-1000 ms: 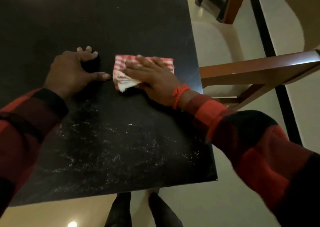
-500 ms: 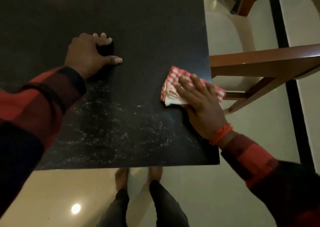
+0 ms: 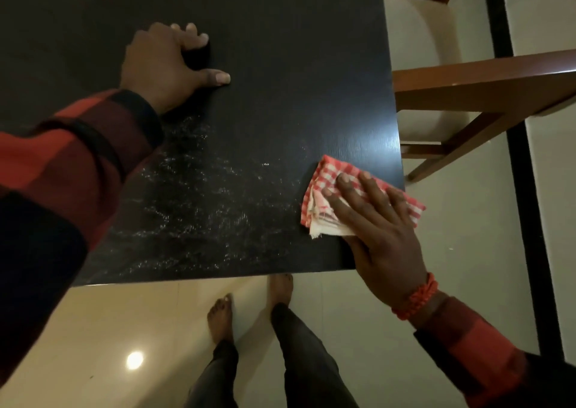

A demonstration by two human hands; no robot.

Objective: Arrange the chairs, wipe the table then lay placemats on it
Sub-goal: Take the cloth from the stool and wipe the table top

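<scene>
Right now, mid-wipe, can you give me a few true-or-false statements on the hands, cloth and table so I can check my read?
1. The right hand presses a red-and-white checked cloth flat near the table's right edge. True.
2. The cloth lies wholly on the black table. False: one corner overhangs the right edge.
3. The left hand holds a second cloth. False: it rests on the tabletop, holding nothing.
4. Whitish streaks show on the table's near part. True.
5. Placemats are laid out. False: none visible.
</scene>
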